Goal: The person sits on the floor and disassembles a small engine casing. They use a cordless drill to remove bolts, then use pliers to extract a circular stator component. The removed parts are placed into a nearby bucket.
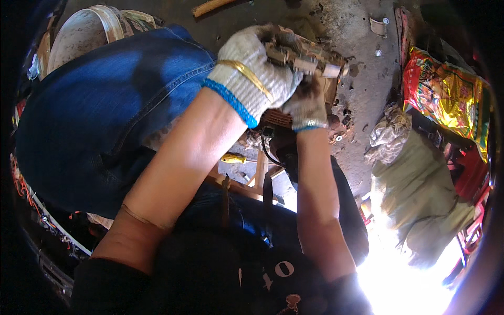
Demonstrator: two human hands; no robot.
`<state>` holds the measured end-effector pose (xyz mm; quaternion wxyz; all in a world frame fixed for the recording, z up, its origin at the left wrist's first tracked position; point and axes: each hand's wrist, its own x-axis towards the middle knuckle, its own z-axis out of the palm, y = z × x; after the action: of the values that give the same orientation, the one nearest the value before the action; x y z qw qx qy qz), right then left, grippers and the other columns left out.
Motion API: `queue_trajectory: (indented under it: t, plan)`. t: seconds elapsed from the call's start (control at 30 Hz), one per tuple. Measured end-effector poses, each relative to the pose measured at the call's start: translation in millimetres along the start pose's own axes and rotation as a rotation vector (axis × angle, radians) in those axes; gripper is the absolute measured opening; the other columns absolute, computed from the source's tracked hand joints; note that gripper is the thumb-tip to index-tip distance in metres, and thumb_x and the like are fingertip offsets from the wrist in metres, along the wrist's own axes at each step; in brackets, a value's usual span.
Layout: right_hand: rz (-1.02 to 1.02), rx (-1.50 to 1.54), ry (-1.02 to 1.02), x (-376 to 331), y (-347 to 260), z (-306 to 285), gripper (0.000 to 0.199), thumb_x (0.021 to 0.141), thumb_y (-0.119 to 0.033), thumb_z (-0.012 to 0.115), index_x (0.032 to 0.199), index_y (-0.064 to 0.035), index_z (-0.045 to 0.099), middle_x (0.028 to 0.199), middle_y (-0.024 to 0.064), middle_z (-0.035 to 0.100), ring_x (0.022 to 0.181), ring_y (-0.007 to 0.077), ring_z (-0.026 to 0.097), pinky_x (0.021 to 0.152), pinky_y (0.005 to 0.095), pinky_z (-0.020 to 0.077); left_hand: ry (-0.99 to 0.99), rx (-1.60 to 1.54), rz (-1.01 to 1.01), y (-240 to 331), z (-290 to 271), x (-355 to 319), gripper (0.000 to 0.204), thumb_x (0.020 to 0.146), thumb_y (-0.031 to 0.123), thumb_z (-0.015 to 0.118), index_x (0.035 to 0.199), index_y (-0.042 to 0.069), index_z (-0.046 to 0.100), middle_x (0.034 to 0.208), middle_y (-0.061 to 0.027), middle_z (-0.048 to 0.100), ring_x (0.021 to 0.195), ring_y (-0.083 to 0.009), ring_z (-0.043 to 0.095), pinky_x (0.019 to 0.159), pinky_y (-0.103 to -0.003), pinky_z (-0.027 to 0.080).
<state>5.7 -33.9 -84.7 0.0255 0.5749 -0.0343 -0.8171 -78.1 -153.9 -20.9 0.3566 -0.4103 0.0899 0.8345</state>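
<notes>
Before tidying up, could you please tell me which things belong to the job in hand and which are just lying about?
Job, apparently: grimy machine part; left knit glove; right knit glove; possibly yellow-handled tool.
Probably lying about: red-and-gold bag; olive cloth; whitish bucket.

Metal assembly (306, 64): in the grip, left hand (257, 73) at its left end, right hand (308, 106) at its near side.
Knee (131, 79): left of the grip.
Bucket (79, 42): farther left, beyond the knee.
Wooden strip (211, 7): on the floor (367, 94), ahead of the grip, to its left.
Screwdriver (233, 158): nearer the body than the grip, beside the wooden frame (260, 167).
Plastic bag (446, 92): well right of the grip.
Rag (389, 132): between grip and bag, at the cloth's (420, 184) far end.
</notes>
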Motion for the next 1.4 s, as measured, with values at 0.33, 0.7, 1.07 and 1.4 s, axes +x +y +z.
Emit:
queue_trajectory:
  t: [0.33,0.7,1.07,1.4]
  plan:
    - [-0.005,-0.706,-0.511,35.9,8.8,-149.4,0.045,0.096,-0.036,0.062,0.129,-0.0048,0.055,0.12,0.015,0.062,0.101,0.0268,0.065,0.087,0.0434,0.0564,0.242,0.534,-0.051,-19.2,-54.6,-121.5,0.025,0.096,0.02,0.056,0.11,0.001,0.062,0.101,-0.0147,0.068,0.086,-0.0257,0.07,0.074,-0.042,0.063]
    - [0.017,-0.623,-0.352,82.2,13.7,-188.1,0.041,0.1,-0.035,0.056,0.118,0.002,0.059,0.099,0.0173,0.069,0.081,0.0246,0.07,0.076,0.0367,0.0598,0.213,0.284,-0.101,-22.1,-38.6,-119.5,0.025,0.097,0.016,0.054,0.117,0.004,0.063,0.104,-0.0123,0.069,0.094,-0.0244,0.068,0.081,-0.042,0.06]
    - [-0.098,-0.412,-0.275,63.5,46.9,-175.8,0.037,0.1,-0.03,0.054,0.114,0.0034,0.062,0.099,0.0166,0.07,0.08,0.0244,0.07,0.074,0.0358,0.0595,0.315,0.326,-0.154,-22.7,-37.0,-119.5,0.028,0.098,0.021,0.053,0.118,0.003,0.061,0.1,-0.0132,0.069,0.085,-0.0249,0.07,0.074,-0.036,0.061]
    - [-0.183,-0.472,-0.209,62.1,40.8,-164.6,0.034,0.101,-0.026,0.053,0.111,0.0048,0.064,0.099,0.016,0.07,0.079,0.0242,0.07,0.073,0.0351,0.0592,0.302,0.197,-0.167,-15.3,-44.7,-120.4,0.023,0.099,0.019,0.053,0.114,0.003,0.062,0.098,-0.0092,0.069,0.086,-0.0198,0.07,0.077,-0.034,0.061]
